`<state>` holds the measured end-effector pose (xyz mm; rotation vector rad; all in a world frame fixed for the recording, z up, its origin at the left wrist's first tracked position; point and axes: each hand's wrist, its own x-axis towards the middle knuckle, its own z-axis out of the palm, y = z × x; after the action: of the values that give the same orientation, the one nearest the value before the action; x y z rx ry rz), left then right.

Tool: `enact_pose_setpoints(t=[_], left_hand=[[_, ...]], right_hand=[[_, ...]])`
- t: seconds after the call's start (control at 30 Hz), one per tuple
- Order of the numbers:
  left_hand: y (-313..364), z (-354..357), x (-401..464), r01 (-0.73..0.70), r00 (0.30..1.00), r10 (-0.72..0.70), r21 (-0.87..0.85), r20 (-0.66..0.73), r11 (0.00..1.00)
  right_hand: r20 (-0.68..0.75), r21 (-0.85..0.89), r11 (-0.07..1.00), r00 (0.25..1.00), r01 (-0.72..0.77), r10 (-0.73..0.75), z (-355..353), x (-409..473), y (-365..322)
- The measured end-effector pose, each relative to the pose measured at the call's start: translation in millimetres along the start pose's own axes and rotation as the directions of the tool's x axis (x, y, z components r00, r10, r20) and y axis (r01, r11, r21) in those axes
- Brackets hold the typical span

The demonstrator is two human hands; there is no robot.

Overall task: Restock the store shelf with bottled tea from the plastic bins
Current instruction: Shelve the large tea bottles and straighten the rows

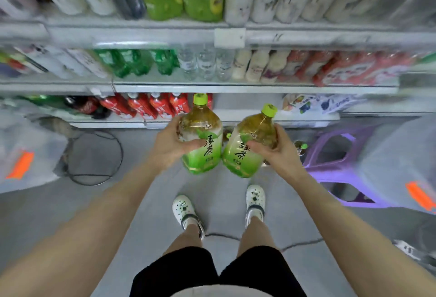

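At lower centre, the person's shoes (184,209) stood on the grey floor (219,185). At mid-frame, the left hand (171,146) gripped the left bottle (201,141), the right hand (274,148) the right bottle (250,145), bases touching. Beyond, across the upper frame, the shelf (236,87) held mixed drinks.
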<state>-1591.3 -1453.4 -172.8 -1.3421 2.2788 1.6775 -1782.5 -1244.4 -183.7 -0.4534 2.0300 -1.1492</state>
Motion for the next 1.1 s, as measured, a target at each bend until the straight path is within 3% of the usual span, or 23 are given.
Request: enact_pose_setpoints(t=[0.33,0.6,0.77,1.1], left_hand=[[131.4,36.9,-41.1,-0.164,0.972,0.166,0.027,-0.165,0.986],[220.6,13.5,-60.7,-0.297,0.922,0.302,0.056,-0.241,0.953],[279.8,-23.8,-79.5,-0.418,0.848,0.441,0.142,-0.294,0.897],[410.3,-111.5,-120.7,-0.652,0.663,0.619,0.081,-0.421,0.754]], right_hand=[[0.055,-0.145,0.94,0.951,0.31,-0.305,-141.8,1.3,-91.8],[0.074,-0.193,0.835,0.856,0.516,-0.512,-198.8,-16.6,-178.6],[0.065,-0.282,0.717,0.758,0.637,-0.649,-217.5,-40.2,-248.9],[-0.108,-0.124,0.566,0.556,0.815,-0.824,-279.8,-95.0,-418.1]])
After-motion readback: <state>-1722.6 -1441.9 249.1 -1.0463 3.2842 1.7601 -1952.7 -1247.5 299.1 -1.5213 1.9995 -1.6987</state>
